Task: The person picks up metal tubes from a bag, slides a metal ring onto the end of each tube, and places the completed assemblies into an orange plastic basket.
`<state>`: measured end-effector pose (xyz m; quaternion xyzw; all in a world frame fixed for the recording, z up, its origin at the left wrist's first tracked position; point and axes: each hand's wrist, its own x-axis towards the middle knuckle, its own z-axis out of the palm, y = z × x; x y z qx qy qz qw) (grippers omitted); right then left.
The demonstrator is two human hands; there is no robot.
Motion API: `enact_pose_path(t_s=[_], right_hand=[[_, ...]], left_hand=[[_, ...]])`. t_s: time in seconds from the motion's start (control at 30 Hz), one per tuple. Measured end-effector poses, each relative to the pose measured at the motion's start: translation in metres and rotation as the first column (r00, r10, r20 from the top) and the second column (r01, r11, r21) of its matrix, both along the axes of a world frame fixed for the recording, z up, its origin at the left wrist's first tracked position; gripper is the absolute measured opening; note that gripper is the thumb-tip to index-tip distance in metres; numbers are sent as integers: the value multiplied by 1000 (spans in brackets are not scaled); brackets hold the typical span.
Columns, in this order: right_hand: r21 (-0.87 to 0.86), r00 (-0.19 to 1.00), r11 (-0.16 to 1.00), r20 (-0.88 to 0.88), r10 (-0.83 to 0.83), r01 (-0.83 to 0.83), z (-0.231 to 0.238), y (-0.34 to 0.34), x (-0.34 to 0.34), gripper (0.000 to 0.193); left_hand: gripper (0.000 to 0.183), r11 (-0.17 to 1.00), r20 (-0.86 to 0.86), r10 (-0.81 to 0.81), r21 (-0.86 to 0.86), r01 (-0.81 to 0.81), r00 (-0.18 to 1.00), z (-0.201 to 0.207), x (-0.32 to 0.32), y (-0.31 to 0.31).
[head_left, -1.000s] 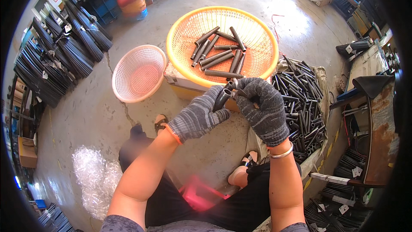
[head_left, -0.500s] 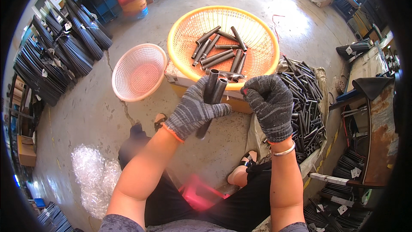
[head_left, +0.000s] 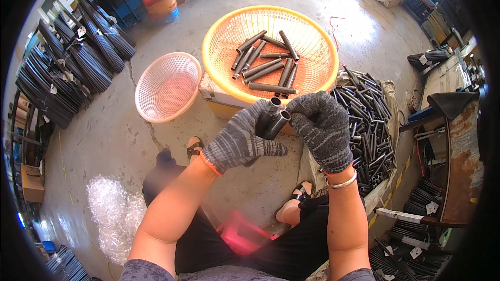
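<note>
My left hand point(head_left: 240, 138), in a grey striped knit glove, is wrapped round two short dark metal tubes point(head_left: 272, 123). They lie side by side, tilted, with their open ends up and toward the right. My right hand point(head_left: 324, 131), gloved alike, has its fingers curled in a pinch against the open end of the nearer tube. Whatever sits between those fingertips is hidden. Just beyond both hands stands a large yellow-orange plastic basket point(head_left: 216, 34) with several loose tubes point(head_left: 263, 67) in it.
A smaller pink basket point(head_left: 169, 86) stands left of the large one, which rests on a box point(head_left: 219, 106). Many dark tubes point(head_left: 367, 130) are heaped on a sheet at the right. Clear plastic bags point(head_left: 112, 213) lie at lower left; long rod bundles point(head_left: 78, 62) lean at far left.
My left hand has turned the two tubes, bringing their open ends rightward and down. My right hand has shifted slightly left, so its fingertips now meet a tube's end.
</note>
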<state>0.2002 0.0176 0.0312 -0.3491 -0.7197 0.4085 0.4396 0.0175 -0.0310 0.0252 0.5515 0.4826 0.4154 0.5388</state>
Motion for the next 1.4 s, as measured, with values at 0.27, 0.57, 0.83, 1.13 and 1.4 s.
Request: enact_pose_path(t_s=[0.27,0.57,0.83,1.13,1.4], right_hand=[[-39,976,997,-213,56,-66,-9,3,-1,12],[51,998,998,-64,-30,33,-1,-4,-7,14],[136,996,987,14,-89,86,-6,-1,-7,14],[-170,921,984,-372,-113,52,-2,3,-5,12],[-260,830,965,-533,-167,28,-8,30,30,17]], left_hand=[[38,997,69,64,27,-66,996,-6,-8,3],[34,913,-381,171,408,-1,909,-9,-7,5],[31,998,-130,49,56,-42,990,2,-2,0],[26,992,-87,-126,1,126,988,-4,-7,3],[23,969,203,-15,-240,65,979,3,-9,6]])
